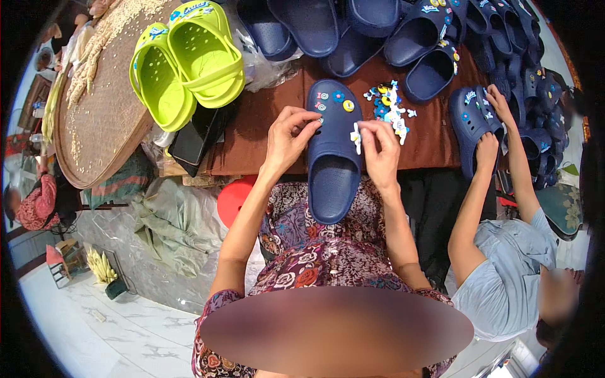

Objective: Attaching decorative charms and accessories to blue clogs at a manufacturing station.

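Observation:
A navy blue clog (334, 189) lies in front of me, toe pointing away, its heel end overhanging the table's near edge. Several small charms (338, 96) sit in its upper: a blue flower, a yellow round one and red-and-white candy shapes. My left hand (291, 135) pinches at the clog's left side, its fingertips on a round swirl charm. At the right side, my right hand (379, 148) is closed on a white shoe charm (357, 140) against the upper. Just beyond lies a loose pile of white, blue and yellow charms (392, 110).
A lime green pair of clogs (189, 63) stands at the far left beside a woven tray (101, 120) with grains. More navy clogs (309, 28) crowd the back and right of the brown cloth (277, 148). At right, another person's hands (488, 148) hold a navy clog (463, 129).

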Available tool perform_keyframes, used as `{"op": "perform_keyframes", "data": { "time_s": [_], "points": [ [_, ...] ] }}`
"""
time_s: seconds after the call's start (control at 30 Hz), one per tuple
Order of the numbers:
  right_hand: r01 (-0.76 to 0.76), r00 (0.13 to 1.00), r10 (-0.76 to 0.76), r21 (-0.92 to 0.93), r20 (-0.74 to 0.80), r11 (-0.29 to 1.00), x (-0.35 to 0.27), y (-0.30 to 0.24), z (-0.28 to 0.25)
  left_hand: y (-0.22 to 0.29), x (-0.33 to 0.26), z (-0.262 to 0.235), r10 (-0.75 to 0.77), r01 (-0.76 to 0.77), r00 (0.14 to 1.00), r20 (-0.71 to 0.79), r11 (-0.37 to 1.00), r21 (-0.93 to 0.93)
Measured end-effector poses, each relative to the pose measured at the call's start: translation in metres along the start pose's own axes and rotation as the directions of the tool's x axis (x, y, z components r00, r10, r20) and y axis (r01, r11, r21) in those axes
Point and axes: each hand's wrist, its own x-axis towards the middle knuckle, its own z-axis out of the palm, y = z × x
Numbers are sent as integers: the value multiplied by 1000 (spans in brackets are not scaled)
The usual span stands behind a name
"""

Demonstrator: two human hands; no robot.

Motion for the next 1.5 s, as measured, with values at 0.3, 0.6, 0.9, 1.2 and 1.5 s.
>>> {"op": "perform_keyframes", "data": {
  "time_s": [0.3,0.6,0.9,1.2,1.5],
  "points": [
    [68,998,-58,-420,38,905,45,57,7,-2,-8,0,19,-20,999,-25,999,-36],
    [99,993,-121,-628,8,772,74,82,23,-13,-18,-8,41,-42,995,-87,999,-5],
    [92,991,-128,-491,-41,866,58,46,11,-11,-20,-12,50,-50,993,-104,999,2],
    [-172,922,105,151,373,974,45,-16,12,-6,-16,-8,29,-35,998,-50,992,-121],
    [-69,895,35,61,444,996,45,-34,28,3,-19,-4,-47,36,998,-40,968,-248]
  ]
}}
